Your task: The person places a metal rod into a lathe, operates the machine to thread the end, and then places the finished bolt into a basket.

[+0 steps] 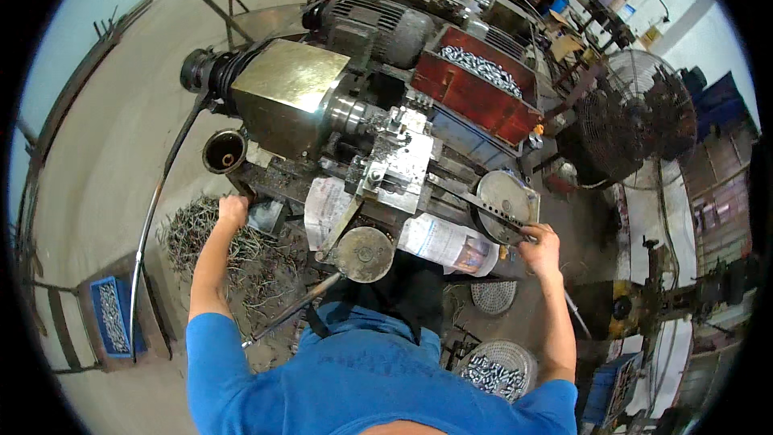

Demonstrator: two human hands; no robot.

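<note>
A small lathe-like machine with a brass-coloured housing (288, 74) stands in front of me. Its metal tool slide (401, 163) lies under the spindle. My right hand (541, 248) is closed round the near end of a dark lever bar with holes (483, 205), which runs from the slide over a round metal disc (507, 203). My left hand (233, 210) is closed at the machine's left end, just below a round metal pot (224, 151). What its fingers hold, if anything, is hidden. Another round plate (364, 254) sits before my body.
Metal shavings (201, 238) heap below my left arm. A red bin of small metal parts (471, 84) stands behind the slide. A basket of parts (501, 372) is at lower right, a blue crate (113, 316) at lower left. A large fan (636, 113) stands at right.
</note>
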